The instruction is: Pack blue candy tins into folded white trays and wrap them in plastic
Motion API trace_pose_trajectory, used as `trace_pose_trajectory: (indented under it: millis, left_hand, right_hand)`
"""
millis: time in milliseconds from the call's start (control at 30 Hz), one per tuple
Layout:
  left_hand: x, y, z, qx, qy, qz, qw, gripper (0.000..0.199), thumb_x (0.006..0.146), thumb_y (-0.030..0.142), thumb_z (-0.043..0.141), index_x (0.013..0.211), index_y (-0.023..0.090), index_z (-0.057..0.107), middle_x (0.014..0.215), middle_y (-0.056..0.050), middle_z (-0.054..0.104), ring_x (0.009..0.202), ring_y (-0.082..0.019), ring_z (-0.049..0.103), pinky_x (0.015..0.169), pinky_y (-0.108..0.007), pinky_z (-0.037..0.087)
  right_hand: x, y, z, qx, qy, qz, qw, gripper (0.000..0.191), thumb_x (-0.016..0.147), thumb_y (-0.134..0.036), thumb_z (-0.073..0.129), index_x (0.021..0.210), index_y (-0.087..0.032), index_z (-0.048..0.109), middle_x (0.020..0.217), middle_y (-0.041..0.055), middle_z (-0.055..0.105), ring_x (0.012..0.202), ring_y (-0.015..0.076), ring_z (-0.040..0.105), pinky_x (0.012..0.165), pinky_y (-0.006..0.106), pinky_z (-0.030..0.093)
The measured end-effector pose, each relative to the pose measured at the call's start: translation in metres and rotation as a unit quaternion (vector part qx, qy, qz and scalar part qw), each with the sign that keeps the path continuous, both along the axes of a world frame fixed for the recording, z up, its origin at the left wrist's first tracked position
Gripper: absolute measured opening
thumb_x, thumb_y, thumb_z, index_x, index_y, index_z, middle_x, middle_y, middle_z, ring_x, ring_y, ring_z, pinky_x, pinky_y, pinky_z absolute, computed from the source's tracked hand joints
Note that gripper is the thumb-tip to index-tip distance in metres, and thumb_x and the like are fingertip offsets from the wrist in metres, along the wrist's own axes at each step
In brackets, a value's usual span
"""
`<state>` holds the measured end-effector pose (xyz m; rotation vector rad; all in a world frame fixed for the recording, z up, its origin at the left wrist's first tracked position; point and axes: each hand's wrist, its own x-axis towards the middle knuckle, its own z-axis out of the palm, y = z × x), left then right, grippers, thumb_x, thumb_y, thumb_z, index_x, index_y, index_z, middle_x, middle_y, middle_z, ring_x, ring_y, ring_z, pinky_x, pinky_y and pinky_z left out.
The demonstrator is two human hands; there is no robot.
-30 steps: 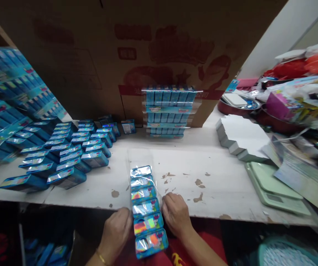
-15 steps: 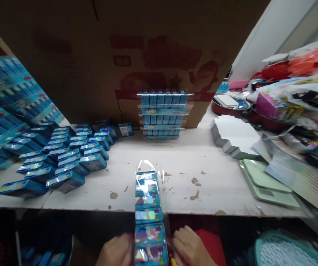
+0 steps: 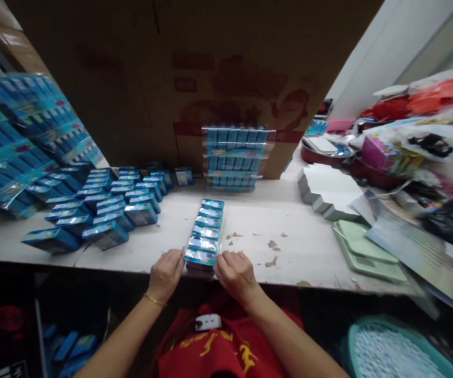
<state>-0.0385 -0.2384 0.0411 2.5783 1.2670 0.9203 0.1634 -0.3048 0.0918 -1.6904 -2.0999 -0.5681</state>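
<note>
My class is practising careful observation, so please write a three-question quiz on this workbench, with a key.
1. Multiple choice: which wrist wears the bracelet? A) right; B) left; C) both.

2. True or false: the green scale lies to the right of the row of blue packs.

3. Fill the gap: that row, between the left hand and right hand, shows ___ packs.

Key: 1. B; 2. True; 3. six.
</note>
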Motion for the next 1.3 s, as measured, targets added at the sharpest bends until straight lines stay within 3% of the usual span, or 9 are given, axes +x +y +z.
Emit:
trace_pose_trajectory:
  millis: [200, 333, 433, 567, 800, 967, 1133, 1233, 1300]
  left_hand:
    - [-0.004, -0.025, -0.015, -0.077, -0.080, 0.029, 0.993, 0.017, 0.085, 0.025, 0.039, 0.097, 0.018, 0.050, 0.087, -0.005, 0.059, 0.079, -0.015, 0.056, 0.072, -0.027, 0.044]
    - [-0.003, -0.032, -0.027, -0.143, 0.022, 0.083, 0.986, 0.023, 0.085, 0.033, 0.036, 0.079, 0.018, 0.053, 0.076, -0.004, 0.054, 0.074, -0.018, 0.052, 0.068, -0.031, 0.041]
    - [-0.001, -0.034, -0.029, -0.112, 0.086, 0.104, 0.985, 0.024, 0.086, 0.028, 0.035, 0.073, 0.019, 0.052, 0.074, -0.004, 0.053, 0.074, -0.020, 0.049, 0.067, -0.032, 0.038]
    - [0.000, -0.037, -0.034, -0.078, 0.103, 0.112, 0.985, 0.022, 0.086, 0.026, 0.033, 0.076, 0.018, 0.051, 0.074, -0.005, 0.052, 0.074, -0.020, 0.048, 0.066, -0.032, 0.035]
    - [-0.002, -0.035, -0.041, -0.075, 0.098, 0.117, 0.985, 0.022, 0.086, 0.028, 0.034, 0.072, 0.018, 0.048, 0.072, -0.004, 0.051, 0.073, -0.020, 0.048, 0.066, -0.032, 0.034]
    - [-0.004, -0.035, -0.036, -0.080, 0.107, 0.094, 0.987, 0.023, 0.087, 0.028, 0.035, 0.071, 0.018, 0.048, 0.071, -0.004, 0.051, 0.071, -0.019, 0.047, 0.066, -0.032, 0.033]
    - [-0.027, -0.009, -0.028, -0.047, 0.156, 0.018, 0.986, 0.020, 0.085, 0.020, 0.035, 0.079, 0.017, 0.053, 0.080, -0.007, 0.056, 0.076, -0.020, 0.048, 0.068, -0.033, 0.033]
    - [-0.046, 0.014, -0.020, -0.040, 0.189, -0.040, 0.980, 0.016, 0.081, 0.017, 0.039, 0.085, 0.016, 0.055, 0.087, -0.008, 0.057, 0.080, -0.022, 0.048, 0.070, -0.035, 0.034]
    - [-0.054, 0.026, -0.016, -0.071, 0.187, -0.019, 0.980, 0.014, 0.079, 0.017, 0.042, 0.081, 0.016, 0.055, 0.083, -0.007, 0.056, 0.079, -0.022, 0.048, 0.070, -0.034, 0.034]
  right_hand:
    - [-0.009, -0.043, -0.007, -0.050, 0.097, 0.049, 0.993, 0.022, 0.084, -0.020, 0.045, 0.062, -0.018, 0.051, 0.057, 0.0006, 0.050, 0.055, 0.0122, 0.043, 0.056, 0.028, 0.029]
    - [-0.030, -0.067, -0.032, -0.168, 0.215, 0.142, 0.952, 0.015, 0.085, -0.023, 0.044, 0.085, -0.020, 0.058, 0.075, 0.0020, 0.060, 0.069, 0.0126, 0.054, 0.062, 0.024, 0.040]
    - [-0.046, -0.063, -0.048, -0.235, 0.272, 0.154, 0.920, 0.027, 0.085, -0.020, 0.039, 0.110, -0.019, 0.052, 0.104, 0.0061, 0.059, 0.094, 0.0153, 0.054, 0.079, 0.024, 0.045]
    - [-0.053, -0.049, -0.054, -0.251, 0.309, 0.113, 0.910, 0.031, 0.087, -0.018, 0.033, 0.113, -0.019, 0.051, 0.105, 0.0076, 0.059, 0.097, 0.0174, 0.054, 0.083, 0.029, 0.046]
    - [-0.053, -0.040, -0.041, -0.267, 0.323, 0.089, 0.903, 0.031, 0.086, -0.018, 0.035, 0.109, -0.018, 0.054, 0.102, 0.0093, 0.060, 0.096, 0.0194, 0.055, 0.083, 0.031, 0.045]
    - [-0.028, -0.045, 0.007, -0.240, 0.425, 0.160, 0.858, 0.023, 0.085, -0.021, 0.039, 0.080, -0.019, 0.062, 0.072, 0.0022, 0.061, 0.065, 0.0112, 0.056, 0.062, 0.020, 0.044]
    - [0.028, 0.026, 0.044, -0.082, 0.492, 0.023, 0.866, 0.022, 0.082, -0.032, 0.044, 0.080, -0.017, 0.059, 0.078, 0.0045, 0.060, 0.074, 0.0144, 0.055, 0.067, 0.025, 0.042]
    - [0.051, 0.095, 0.029, -0.102, 0.505, -0.052, 0.856, 0.040, 0.073, -0.039, 0.053, 0.105, -0.015, 0.054, 0.107, 0.0100, 0.057, 0.099, 0.0197, 0.051, 0.082, 0.030, 0.039]
    - [0.055, 0.130, 0.013, -0.173, 0.534, -0.093, 0.823, 0.048, 0.067, -0.042, 0.057, 0.104, -0.013, 0.056, 0.102, 0.0105, 0.060, 0.094, 0.0207, 0.054, 0.079, 0.030, 0.040]
